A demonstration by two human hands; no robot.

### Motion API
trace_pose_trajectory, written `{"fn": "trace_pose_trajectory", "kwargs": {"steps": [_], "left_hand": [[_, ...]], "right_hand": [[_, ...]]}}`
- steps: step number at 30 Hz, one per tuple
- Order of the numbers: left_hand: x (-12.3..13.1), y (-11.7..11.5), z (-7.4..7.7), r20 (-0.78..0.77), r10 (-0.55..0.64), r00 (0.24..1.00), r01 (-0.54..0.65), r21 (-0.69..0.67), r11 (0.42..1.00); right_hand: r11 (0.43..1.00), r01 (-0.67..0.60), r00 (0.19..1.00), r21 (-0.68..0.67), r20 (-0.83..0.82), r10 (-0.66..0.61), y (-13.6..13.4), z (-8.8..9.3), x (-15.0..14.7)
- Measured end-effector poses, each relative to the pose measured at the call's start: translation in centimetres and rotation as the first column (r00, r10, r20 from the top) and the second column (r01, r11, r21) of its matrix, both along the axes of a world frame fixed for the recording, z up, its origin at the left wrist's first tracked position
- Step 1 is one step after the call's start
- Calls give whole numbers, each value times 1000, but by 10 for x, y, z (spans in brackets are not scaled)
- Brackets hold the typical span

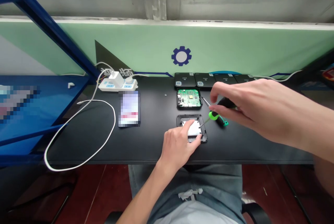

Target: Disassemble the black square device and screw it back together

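Note:
My left hand point(180, 142) rests on an open black device shell point(191, 126) with a white plate inside, thumb and fingers pressing its near edge. My right hand point(242, 103) grips a screwdriver point(217, 116) with a green and black handle. Its metal tip points at the shell's right side. Just behind the shell lies a second opened device with a green circuit board point(189, 98). A thin metal tool point(206, 101) lies beside that board.
Several closed black devices point(208, 79) line the back of the black table point(151, 140). A phone point(129, 108) lies to the left, a white power strip point(118, 84) with a charger behind it, and a white cable point(78, 133) loops toward the table's front left edge. A tiny screw point(165, 95) lies near the board.

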State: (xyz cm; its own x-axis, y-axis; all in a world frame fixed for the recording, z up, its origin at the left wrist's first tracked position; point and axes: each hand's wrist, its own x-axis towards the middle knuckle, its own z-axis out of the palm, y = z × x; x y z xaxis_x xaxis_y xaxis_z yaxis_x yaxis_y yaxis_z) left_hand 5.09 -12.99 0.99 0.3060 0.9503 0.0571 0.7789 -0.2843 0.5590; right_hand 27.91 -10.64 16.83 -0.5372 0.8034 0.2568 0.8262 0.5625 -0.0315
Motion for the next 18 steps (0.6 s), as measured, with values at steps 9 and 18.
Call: {"fn": "trace_pose_trajectory", "kwargs": {"steps": [9,18], "left_hand": [[0,0,1,-3,-5,1000,5,-9,1000],[0,0,1,3,-2,1000,2,-20,1000]], "right_hand": [[990,-85,995,-115,35,90,-5,6,5],[999,-26,995,31,93,23,2,0,-7]]}}
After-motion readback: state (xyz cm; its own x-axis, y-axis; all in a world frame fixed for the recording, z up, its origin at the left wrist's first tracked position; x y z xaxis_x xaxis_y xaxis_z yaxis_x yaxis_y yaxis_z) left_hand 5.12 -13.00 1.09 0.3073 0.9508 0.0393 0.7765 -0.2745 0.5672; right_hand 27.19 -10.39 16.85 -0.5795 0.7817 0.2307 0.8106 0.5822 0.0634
